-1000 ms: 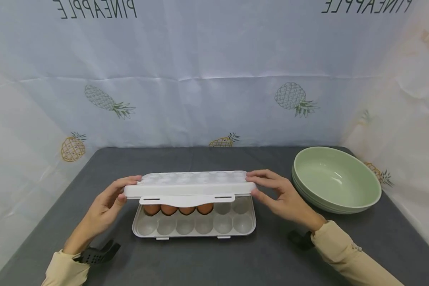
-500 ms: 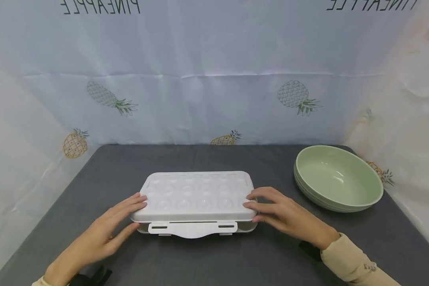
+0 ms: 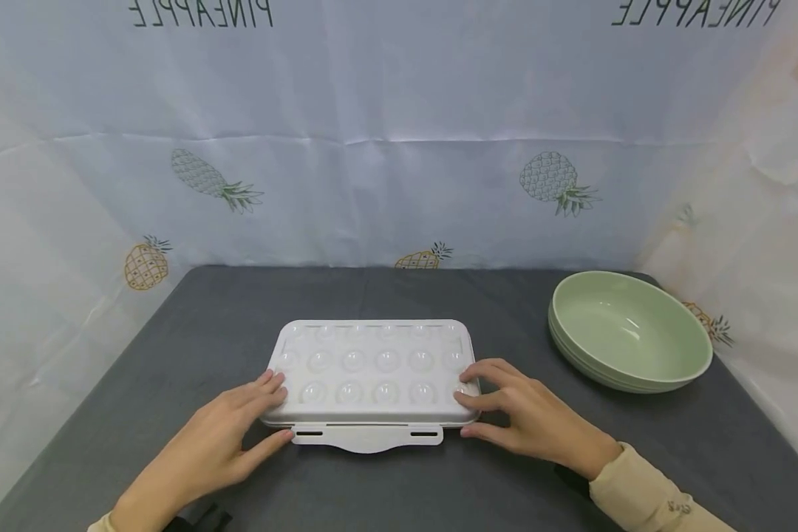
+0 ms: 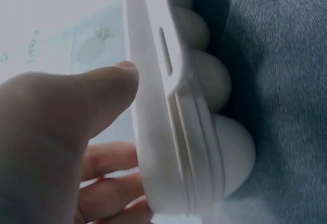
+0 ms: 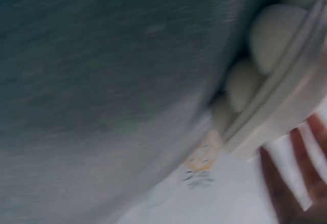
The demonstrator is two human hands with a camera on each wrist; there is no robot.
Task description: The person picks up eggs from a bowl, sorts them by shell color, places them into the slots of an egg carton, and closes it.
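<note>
Near the table's (image 3: 173,325) front edge, left hand (image 3: 216,443) and right hand (image 3: 532,421) press flat-fingered on the closed egg box's (image 3: 372,369) ends; green bowl (image 3: 628,332) well apart.

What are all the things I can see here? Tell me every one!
egg box: one, white, lid down, near the middle of the table.
latch flap: one, white, sticking out from the near edge of the egg box.
bowl: one, pale green, on the table's right side, apart from the egg box.
table: one, covered in dark grey cloth.
backdrop: one, white sheet with pineapple drawings, behind and beside the table.
left hand: fingers lie on the lid's near left corner, thumb at the front edge.
right hand: fingers lie on the lid's near right corner, thumb below the edge.
sleeve: cream, on the right arm.
</note>
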